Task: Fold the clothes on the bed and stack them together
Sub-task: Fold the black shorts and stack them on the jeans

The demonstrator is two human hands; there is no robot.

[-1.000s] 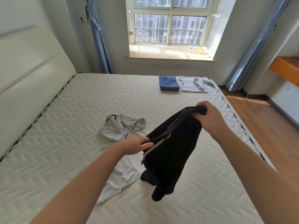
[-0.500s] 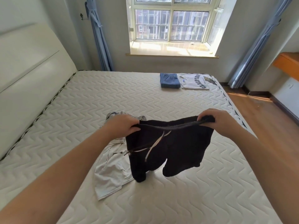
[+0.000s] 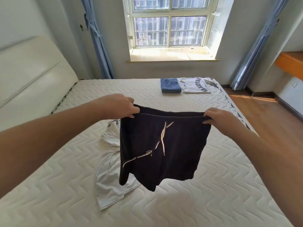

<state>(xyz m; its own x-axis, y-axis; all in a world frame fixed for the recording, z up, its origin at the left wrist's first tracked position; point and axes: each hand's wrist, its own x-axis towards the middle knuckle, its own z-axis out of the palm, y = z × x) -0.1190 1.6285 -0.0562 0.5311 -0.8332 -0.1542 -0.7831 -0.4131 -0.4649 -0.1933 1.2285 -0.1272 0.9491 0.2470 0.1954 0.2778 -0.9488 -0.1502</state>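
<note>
Black shorts (image 3: pixel 177 149) with a white drawstring hang spread out in the air above the bed (image 3: pixel 213 194). My left hand (image 3: pixel 121 105) pinches the waistband at its left end and my right hand (image 3: pixel 219 117) pinches it at the right end. Under and left of the shorts a crumpled light grey garment (image 3: pixel 109 174) lies on the mattress, partly hidden by them. At the far right corner of the bed lie a folded blue denim piece (image 3: pixel 170 85) and, beside it, a folded white T-shirt (image 3: pixel 196 85) with dark lettering.
A cream padded headboard (image 3: pixel 32 76) runs along the left side of the bed. Beyond the bed are a window (image 3: pixel 168 22) with a sunlit sill and blue curtains. Wooden floor (image 3: pixel 268 115) and an orange shelf (image 3: pixel 290 62) lie to the right.
The shorts went from a bunched hang to being stretched flat by the waistband. Both hands moved apart and up, lifting the shorts clear of the mattress.
</note>
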